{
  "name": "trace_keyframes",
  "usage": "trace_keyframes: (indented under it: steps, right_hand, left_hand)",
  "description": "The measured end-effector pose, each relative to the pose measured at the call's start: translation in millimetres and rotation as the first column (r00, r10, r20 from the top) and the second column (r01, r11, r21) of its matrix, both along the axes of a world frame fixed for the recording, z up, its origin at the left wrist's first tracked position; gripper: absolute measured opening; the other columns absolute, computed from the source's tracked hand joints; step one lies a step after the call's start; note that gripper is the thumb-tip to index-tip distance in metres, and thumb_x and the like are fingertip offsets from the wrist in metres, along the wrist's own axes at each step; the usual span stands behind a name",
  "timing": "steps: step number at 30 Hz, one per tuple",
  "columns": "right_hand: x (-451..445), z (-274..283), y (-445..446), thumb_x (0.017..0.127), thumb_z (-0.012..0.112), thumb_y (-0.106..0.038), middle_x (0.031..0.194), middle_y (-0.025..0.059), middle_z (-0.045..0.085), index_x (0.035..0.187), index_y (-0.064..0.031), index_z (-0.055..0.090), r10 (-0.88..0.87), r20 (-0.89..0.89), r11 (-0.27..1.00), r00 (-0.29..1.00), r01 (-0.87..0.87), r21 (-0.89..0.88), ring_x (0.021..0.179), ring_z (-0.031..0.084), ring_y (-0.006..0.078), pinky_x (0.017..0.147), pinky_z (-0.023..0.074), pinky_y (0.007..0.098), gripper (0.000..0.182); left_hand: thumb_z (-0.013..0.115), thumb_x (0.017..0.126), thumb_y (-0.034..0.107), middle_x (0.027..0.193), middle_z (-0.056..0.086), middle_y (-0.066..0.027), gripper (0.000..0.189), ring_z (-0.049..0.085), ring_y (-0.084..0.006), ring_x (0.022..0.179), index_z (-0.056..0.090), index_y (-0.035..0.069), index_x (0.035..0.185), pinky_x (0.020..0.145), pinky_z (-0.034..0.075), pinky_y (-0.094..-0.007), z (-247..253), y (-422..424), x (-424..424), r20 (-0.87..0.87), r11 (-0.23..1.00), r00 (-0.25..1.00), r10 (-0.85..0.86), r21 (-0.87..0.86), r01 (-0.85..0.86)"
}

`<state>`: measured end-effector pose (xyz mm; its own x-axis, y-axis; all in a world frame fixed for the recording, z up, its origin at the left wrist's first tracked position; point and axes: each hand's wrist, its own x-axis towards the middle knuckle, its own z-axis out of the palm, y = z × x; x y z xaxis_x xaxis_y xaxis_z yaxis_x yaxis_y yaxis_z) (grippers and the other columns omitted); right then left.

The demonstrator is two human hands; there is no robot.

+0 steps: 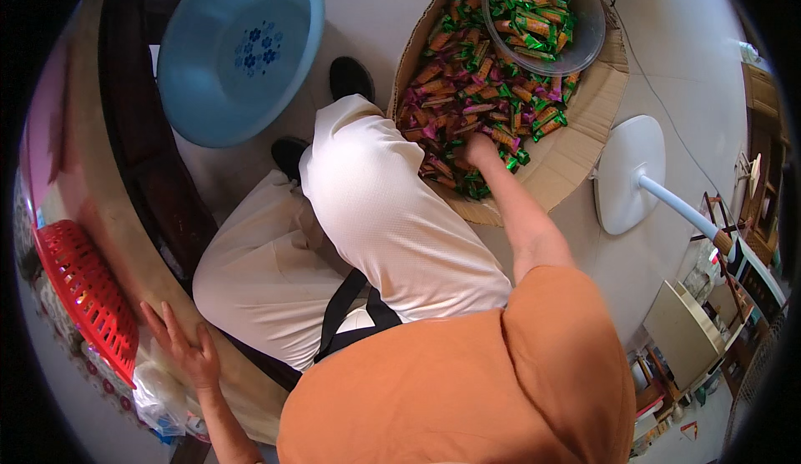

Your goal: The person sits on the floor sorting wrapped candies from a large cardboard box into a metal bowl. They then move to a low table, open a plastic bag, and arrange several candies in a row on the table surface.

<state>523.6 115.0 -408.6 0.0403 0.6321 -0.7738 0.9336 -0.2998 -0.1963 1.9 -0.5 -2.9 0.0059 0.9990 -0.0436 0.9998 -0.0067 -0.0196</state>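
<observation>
My left hand rests with its fingers spread on the pale table edge, close to a red plastic basket. My right hand reaches down into a cardboard box of small wrapped snacks with green, orange and pink wrappers; its fingers are hidden among them. A round clear plastic tub, partly filled with green and orange wrapped snacks, sits on the pile at the far side of the box.
A blue plastic basin with a flower print stands at the upper left. Right of the box is the white base of a stand. A thin cable crosses the floor. A clear plastic bag lies beside the basket.
</observation>
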Motion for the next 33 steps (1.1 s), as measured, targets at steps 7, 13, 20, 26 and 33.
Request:
trace_keyframes:
  steps: [7,13,20,26,33]
  right_hand:
    - [-12.8,24.4,-7.9,0.081,0.064,-0.031,0.104,0.0165,0.068,0.107,-0.0128,0.069,-0.251,-0.116,0.945,0.961,0.269,0.184,0.097,0.064,0.0347,0.083,0.0507,0.0436,0.032]
    - [15.6,38.1,-4.0,0.080,0.061,-0.022,0.105,0.0220,0.065,0.105,-0.0061,0.068,-0.189,-0.169,0.966,0.967,0.213,0.144,0.096,0.062,0.0386,0.084,0.0507,0.0447,0.031]
    - [-27.0,-9.8,-15.5,0.083,0.063,-0.031,0.119,0.0162,0.063,0.121,-0.0172,0.063,-0.328,-0.093,0.943,0.940,0.331,0.028,0.110,0.059,0.0358,0.093,0.0480,0.0434,0.041]
    - [-27.5,13.4,-12.8,0.084,0.059,-0.037,0.117,0.0164,0.064,0.120,-0.0179,0.064,-0.168,-0.157,0.985,0.973,0.173,0.019,0.107,0.060,0.0361,0.090,0.0489,0.0444,0.041]
    - [41.8,132.5,45.4,0.089,0.064,-0.026,0.074,0.0027,0.064,0.087,-0.0069,0.065,-0.316,-0.675,0.687,0.667,0.652,0.322,0.065,0.058,0.0125,0.063,0.0474,0.0285,0.019]
  left_hand:
    - [0.060,0.076,0.005,0.155,0.023,-0.0217,0.070,0.024,-0.0407,0.142,0.040,0.008,0.143,0.114,0.021,-0.0477,1.4,-0.2,0.1,-0.014,1.000,1.000,-0.021,0.003,0.021]
    - [0.060,0.076,0.006,0.155,0.023,-0.0207,0.069,0.024,-0.0400,0.142,0.042,0.008,0.143,0.114,0.021,-0.0477,2.5,-0.8,0.3,0.001,1.000,1.000,-0.021,0.013,0.021]
    - [0.061,0.076,0.006,0.154,0.024,-0.0204,0.069,0.024,-0.0400,0.142,0.043,0.010,0.142,0.115,0.020,-0.0484,1.2,-2.0,-0.7,-0.007,0.999,1.000,-0.015,0.030,0.016]
    - [0.062,0.075,0.006,0.154,0.025,-0.0200,0.070,0.025,-0.0392,0.142,0.042,0.011,0.142,0.115,0.020,-0.0487,0.1,-2.2,-0.9,-0.003,0.998,0.999,-0.037,0.049,0.037]
    - [0.062,0.075,0.006,0.154,0.025,-0.0191,0.070,0.024,-0.0384,0.142,0.042,0.010,0.142,0.115,0.019,-0.0479,0.8,-1.6,1.4,-0.010,0.998,0.999,-0.046,0.052,0.047]
